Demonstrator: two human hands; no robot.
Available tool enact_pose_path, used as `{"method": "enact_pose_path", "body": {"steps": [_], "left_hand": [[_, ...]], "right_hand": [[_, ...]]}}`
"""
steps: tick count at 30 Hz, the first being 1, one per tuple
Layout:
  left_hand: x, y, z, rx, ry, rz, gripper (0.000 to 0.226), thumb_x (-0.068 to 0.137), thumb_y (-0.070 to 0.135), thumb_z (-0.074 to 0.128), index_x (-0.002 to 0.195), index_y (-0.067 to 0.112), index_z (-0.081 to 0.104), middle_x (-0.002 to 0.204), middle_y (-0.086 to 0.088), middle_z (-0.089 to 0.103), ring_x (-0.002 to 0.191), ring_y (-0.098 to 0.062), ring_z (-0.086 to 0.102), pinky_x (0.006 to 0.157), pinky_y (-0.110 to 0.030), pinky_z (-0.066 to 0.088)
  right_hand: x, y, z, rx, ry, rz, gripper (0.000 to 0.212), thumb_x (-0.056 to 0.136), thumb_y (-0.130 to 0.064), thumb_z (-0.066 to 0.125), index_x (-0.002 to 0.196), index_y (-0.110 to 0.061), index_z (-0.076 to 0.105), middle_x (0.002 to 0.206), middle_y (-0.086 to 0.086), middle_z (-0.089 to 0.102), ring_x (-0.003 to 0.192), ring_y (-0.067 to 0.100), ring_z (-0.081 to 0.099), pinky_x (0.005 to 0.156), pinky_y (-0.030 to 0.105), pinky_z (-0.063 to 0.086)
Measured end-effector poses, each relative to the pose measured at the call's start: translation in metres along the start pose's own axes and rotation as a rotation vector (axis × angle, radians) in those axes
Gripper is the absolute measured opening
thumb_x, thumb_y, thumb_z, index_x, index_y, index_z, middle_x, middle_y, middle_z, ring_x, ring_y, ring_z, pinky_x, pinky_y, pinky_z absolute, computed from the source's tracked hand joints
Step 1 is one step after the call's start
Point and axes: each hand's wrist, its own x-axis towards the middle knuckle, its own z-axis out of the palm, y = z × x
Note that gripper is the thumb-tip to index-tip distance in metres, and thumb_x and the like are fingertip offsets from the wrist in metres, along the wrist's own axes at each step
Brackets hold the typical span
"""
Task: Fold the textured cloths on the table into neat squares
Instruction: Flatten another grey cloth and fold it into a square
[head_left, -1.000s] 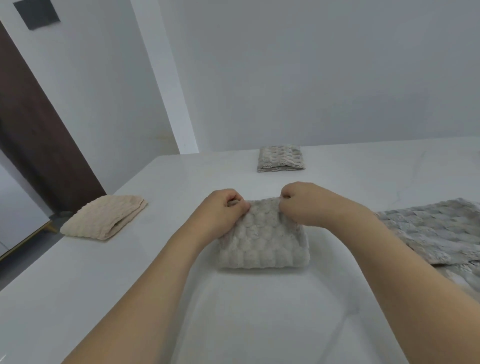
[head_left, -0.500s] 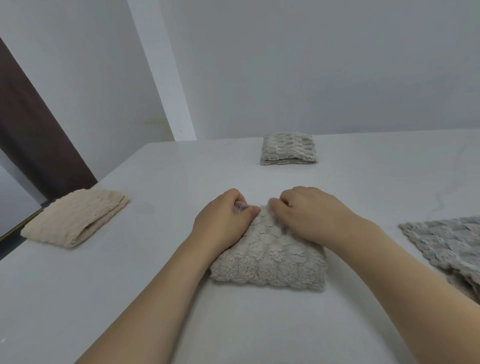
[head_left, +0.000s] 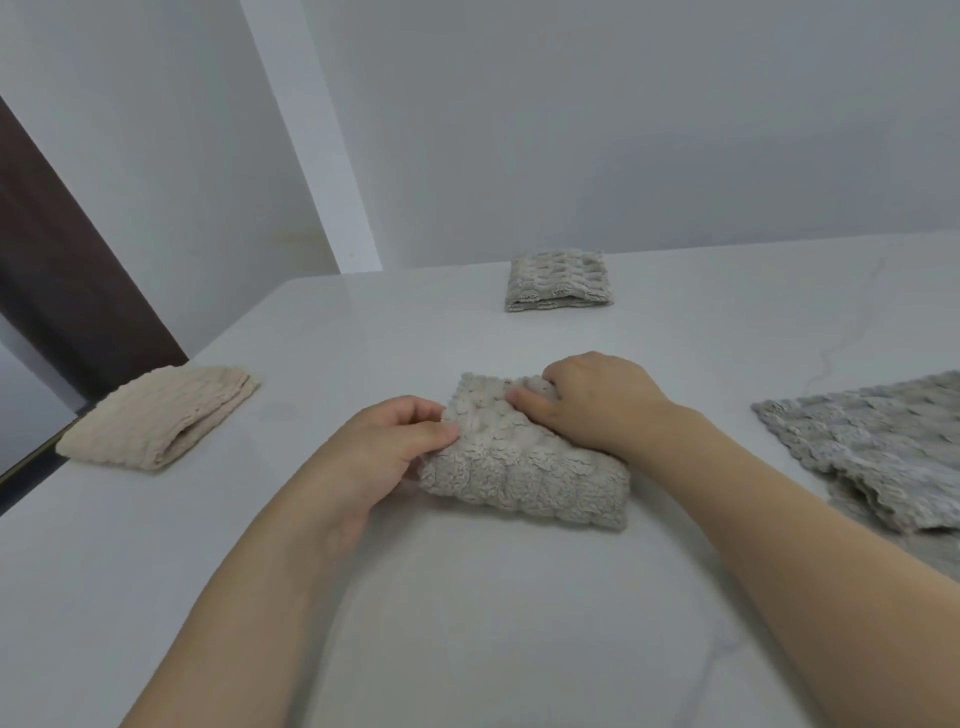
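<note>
Folded grey cloth (head_left: 524, 457) lies near the middle of the white worktop (head_left: 467, 623), thick and several layers deep, its edges askew to the near edge of the worktop. Left hand (head_left: 387, 447) is at the cloth's left edge: thumb on top of the pile, fingers curled beneath and beside it, so the grip is closed on that edge in a pinch. Right hand (head_left: 597, 402) sits over the far right corner of the same cloth: fingers curled down into the fabric, thumb pressed on the upper surface, grip closed on that corner. Both forearms reach in from the near edge, bare.

Second folded grey cloth (head_left: 558, 280) rests close to the far edge of the worktop, well apart from the hands, roughly square, open layers facing the viewer. Beige folded cloth (head_left: 161, 415) lies at the left edge, near the far left corner, its folded layers showing along the right side. Unfolded grey cloths (head_left: 872, 447) lie spread at the right edge, at least two overlapping, partly cut off by the frame; the lower layers cannot be counted with certainty.

Worktop surface is glossy with faint veining. Plain pale wall (head_left: 623, 130) stands behind the far edge; dark brown panel (head_left: 62, 270) stands beyond the left edge
</note>
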Motion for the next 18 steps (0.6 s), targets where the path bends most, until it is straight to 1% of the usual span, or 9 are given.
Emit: {"method": "enact_pose_path", "body": {"steps": [1,3,5,7,8,11,14,16,18], "left_hand": [[0.0,-0.001,0.003,-0.032,0.06,0.049,0.005,0.089,0.01,0.067,0.094,0.01,0.069,0.073,0.0,0.066,0.062,-0.006,0.058,0.057,-0.013,0.046],[0.003,-0.002,0.009,-0.046,0.124,0.101,0.011,0.089,0.006,0.067,0.099,0.009,0.068,0.078,-0.005,0.067,0.062,-0.007,0.06,0.055,-0.012,0.047],[0.005,-0.003,0.012,-0.014,0.128,0.096,0.014,0.087,0.01,0.07,0.101,0.011,0.068,0.082,-0.006,0.069,0.062,-0.007,0.062,0.057,-0.014,0.048],[0.004,-0.006,0.012,0.031,0.092,0.06,0.01,0.086,0.018,0.072,0.093,0.012,0.07,0.078,-0.001,0.07,0.061,-0.006,0.061,0.059,-0.018,0.046],[0.003,-0.008,0.012,0.049,0.07,0.043,0.01,0.085,0.021,0.073,0.087,0.012,0.069,0.074,0.002,0.069,0.059,-0.005,0.059,0.06,-0.018,0.045],[0.003,-0.011,0.009,0.026,0.039,0.051,0.014,0.086,0.021,0.072,0.079,0.01,0.065,0.066,0.004,0.062,0.056,-0.006,0.054,0.058,-0.015,0.042],[0.003,-0.011,0.009,-0.041,0.01,0.103,0.013,0.088,0.016,0.069,0.089,0.006,0.063,0.074,-0.001,0.061,0.069,-0.013,0.055,0.068,-0.025,0.043],[0.001,-0.009,0.012,-0.095,0.005,0.123,0.01,0.089,0.013,0.066,0.096,0.007,0.061,0.074,0.001,0.065,0.064,-0.01,0.057,0.06,-0.019,0.043],[0.0,-0.008,0.015,-0.15,0.011,0.118,0.016,0.09,0.012,0.065,0.104,0.008,0.058,0.078,-0.001,0.07,0.062,-0.009,0.06,0.054,-0.018,0.043]], "right_hand": [[0.0,0.002,-0.001,0.014,0.043,-0.002,0.056,0.092,-0.066,0.033,0.064,-0.019,0.045,0.071,-0.004,0.05,0.077,0.022,0.05,0.064,0.033,0.036],[0.001,0.007,-0.001,0.044,0.11,0.013,0.055,0.091,-0.067,0.034,0.068,-0.019,0.045,0.07,-0.004,0.051,0.077,0.023,0.052,0.063,0.034,0.035],[0.003,0.011,0.001,0.055,0.101,0.043,0.053,0.09,-0.07,0.033,0.084,-0.022,0.051,0.08,-0.003,0.056,0.084,0.024,0.055,0.066,0.034,0.037],[0.005,0.013,0.005,0.045,0.068,0.066,0.054,0.089,-0.072,0.032,0.101,-0.024,0.055,0.095,-0.001,0.061,0.094,0.025,0.057,0.071,0.035,0.039],[0.007,0.014,0.008,0.047,0.065,0.069,0.055,0.089,-0.072,0.032,0.102,-0.024,0.056,0.098,-0.001,0.063,0.097,0.025,0.058,0.072,0.035,0.04],[0.011,0.014,0.014,0.056,0.075,0.084,0.056,0.089,-0.072,0.033,0.087,-0.021,0.055,0.091,-0.001,0.062,0.094,0.025,0.058,0.069,0.034,0.039],[0.014,0.015,0.018,0.073,0.103,0.09,0.06,0.089,-0.072,0.031,0.097,-0.018,0.056,0.096,0.0,0.062,0.095,0.025,0.057,0.07,0.034,0.038],[0.015,0.015,0.02,0.094,0.123,0.084,0.058,0.09,-0.071,0.03,0.097,-0.018,0.052,0.093,0.0,0.059,0.095,0.025,0.056,0.071,0.034,0.036],[0.015,0.015,0.02,0.119,0.138,0.08,0.054,0.09,-0.071,0.029,0.093,-0.02,0.048,0.086,-0.002,0.053,0.09,0.024,0.055,0.07,0.034,0.035]]}}
